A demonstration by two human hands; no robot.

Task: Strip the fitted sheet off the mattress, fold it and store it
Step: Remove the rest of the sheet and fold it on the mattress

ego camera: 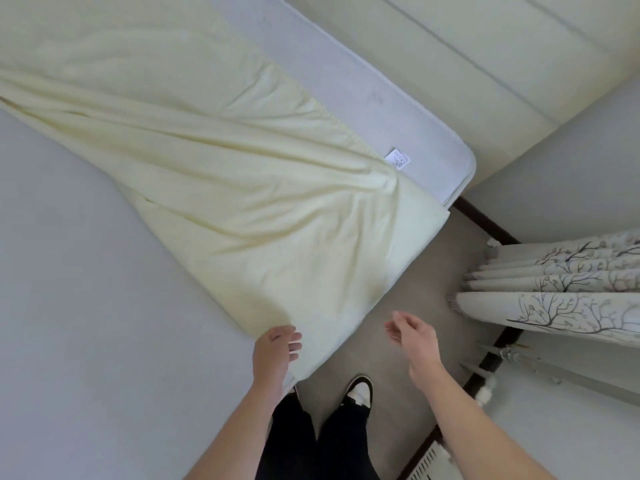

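Stripping partly done: fitted sheet (214, 174) pulled off the far side of the mattress (346, 98), still covering the near corner. Left hand (275, 351) rests on that corner, grip unclear. Right hand (414, 336) loose, empty. Folding and storing remain

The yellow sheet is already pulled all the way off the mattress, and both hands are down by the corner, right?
Not quite. The head view shows the yellow sheet still covering most of the mattress; only one strip is bare. Both hands, left and right, are by the corner.
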